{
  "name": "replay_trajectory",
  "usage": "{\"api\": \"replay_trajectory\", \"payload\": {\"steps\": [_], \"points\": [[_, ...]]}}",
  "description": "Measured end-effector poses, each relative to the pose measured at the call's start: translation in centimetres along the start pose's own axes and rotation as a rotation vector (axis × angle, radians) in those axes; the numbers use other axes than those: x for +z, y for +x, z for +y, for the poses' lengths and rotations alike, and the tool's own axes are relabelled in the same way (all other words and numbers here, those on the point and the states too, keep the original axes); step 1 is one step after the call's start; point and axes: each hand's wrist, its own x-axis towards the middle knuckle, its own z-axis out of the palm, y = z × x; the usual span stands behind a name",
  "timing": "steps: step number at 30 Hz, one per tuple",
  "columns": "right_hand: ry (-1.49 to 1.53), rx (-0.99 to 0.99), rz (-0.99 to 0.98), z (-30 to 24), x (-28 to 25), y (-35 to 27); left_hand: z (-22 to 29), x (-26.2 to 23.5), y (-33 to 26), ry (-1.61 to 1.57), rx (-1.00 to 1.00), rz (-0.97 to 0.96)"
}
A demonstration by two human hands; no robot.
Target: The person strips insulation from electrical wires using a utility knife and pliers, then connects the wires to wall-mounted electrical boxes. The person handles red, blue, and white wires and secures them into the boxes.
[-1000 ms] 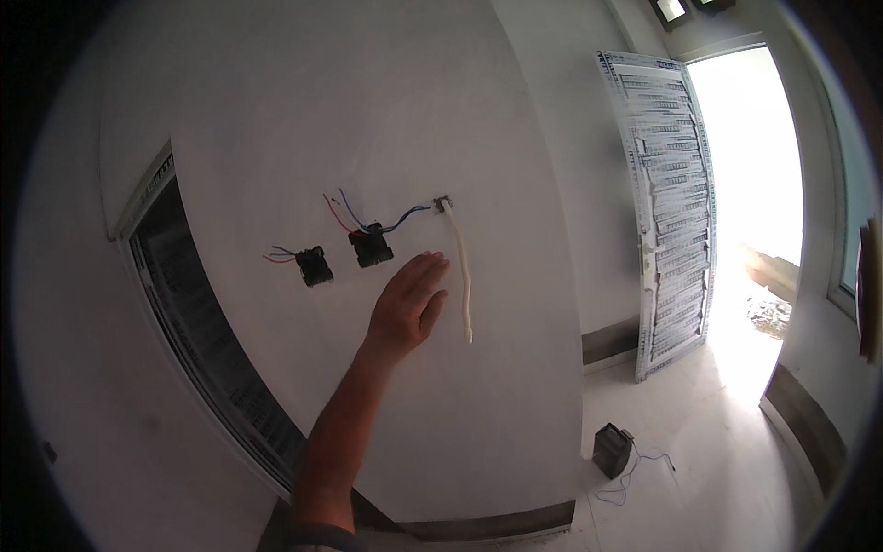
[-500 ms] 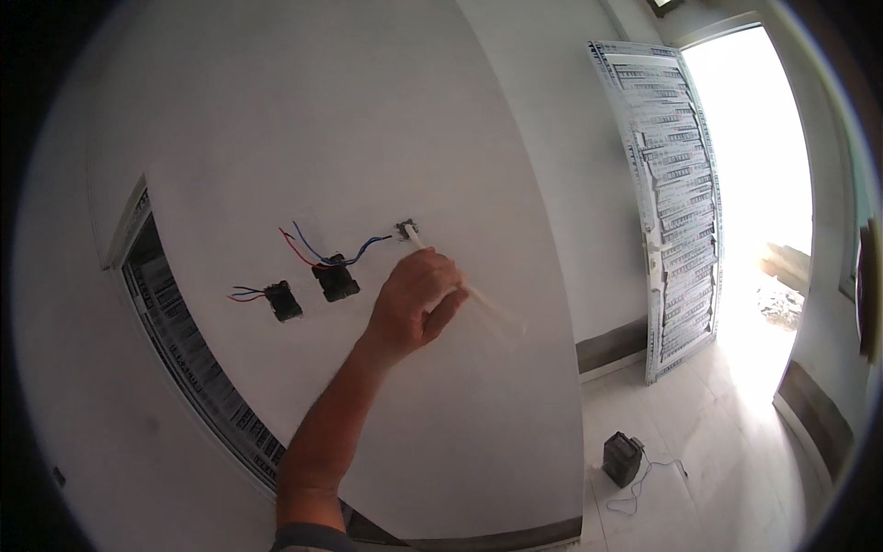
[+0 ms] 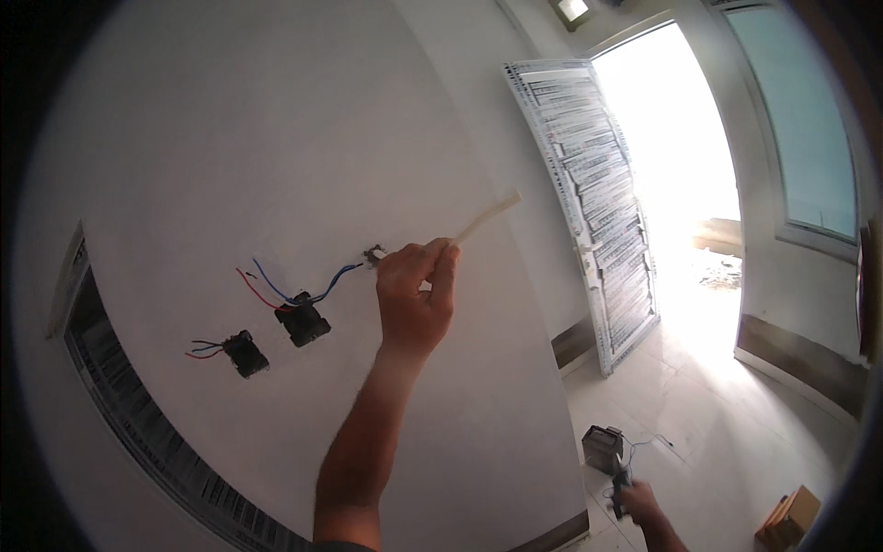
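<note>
My left hand (image 3: 416, 290) is raised at the white wall with its fingers closed on a pale conduit tube (image 3: 489, 217). The free end of this tube points up and to the right, past my fingertips. Just left of my knuckles is a small rough hole (image 3: 372, 255) in the wall; my hand hides any link between hole and tube. Low on the right, my right hand (image 3: 638, 501) grips a dark hand tool (image 3: 622, 488), its exact kind too blurred to tell. Left of my left hand sit two black wall boxes (image 3: 303, 319) (image 3: 246, 354) with red, blue and black wires.
A dark box-shaped object (image 3: 602, 448) with a thin blue cord stands on the tiled floor beyond my right hand. The wrapped door (image 3: 589, 207) stands open by a bright doorway. Brown boxes or blocks (image 3: 789, 520) lie at the lower right.
The tube's free end has swung from pointing down-right to pointing up-right, in my left hand. My right hand with the dark tool has come into view. The whole view has shifted toward the right.
</note>
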Motion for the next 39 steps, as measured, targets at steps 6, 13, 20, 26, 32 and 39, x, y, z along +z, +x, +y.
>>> {"api": "replay_trajectory", "payload": {"steps": [6, 13, 20, 26, 32, 39], "points": [[0.319, -0.814, -0.221, -24.5, 8.7, -10.7, 0.7, -1.3, -1.4, 0.074, 0.105, -0.033], [-0.05, -1.194, 0.001, -34.3, 13.4, -16.3, -1.5, -1.8, -2.4, -0.192, 0.114, 0.051], [-0.127, -1.414, 0.199, -38.3, 15.1, -17.2, -1.3, -1.0, -1.3, -0.274, -0.037, 0.033], [-0.179, -1.39, 0.215, -39.1, 15.0, -17.5, -1.5, -1.0, -1.4, -0.219, 0.042, 0.061], [-0.2, -1.42, 0.245, -39.1, 15.3, -17.0, -1.6, -0.7, -1.4, -0.207, 0.053, 0.09], [-0.243, -1.411, 0.248, -39.3, 15.1, -17.3, -1.0, -1.1, -1.5, -0.217, 0.008, 0.061]]}}
